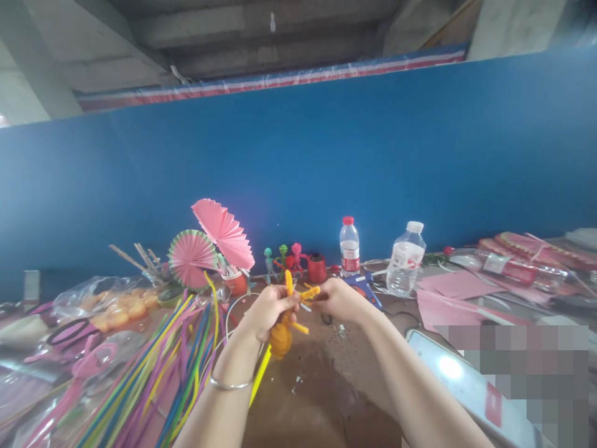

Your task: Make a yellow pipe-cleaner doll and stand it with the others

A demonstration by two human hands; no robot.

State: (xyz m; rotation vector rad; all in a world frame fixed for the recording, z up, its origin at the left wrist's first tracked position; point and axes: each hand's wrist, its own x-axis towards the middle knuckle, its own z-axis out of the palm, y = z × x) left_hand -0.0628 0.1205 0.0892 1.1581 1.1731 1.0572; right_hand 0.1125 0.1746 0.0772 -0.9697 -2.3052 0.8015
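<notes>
My left hand (268,309) is closed around an orange and yellow pipe-cleaner figure (283,330), held above the brown table (321,386). The figure has a round orange body, and a yellow stem hangs down from it. My right hand (339,300) pinches a yellow arm of the figure at its right side. Both hands meet over the middle of the table. A silver bangle sits on my left wrist.
A heap of coloured pipe cleaners (153,373) lies at the left beside scissors (69,331). Pink paper fans (224,233), small pipe-cleaner figures (282,258), two water bottles (405,258), a blue glue gun (361,285) and pink paper sheets (454,289) line the back. A blue wall rises behind.
</notes>
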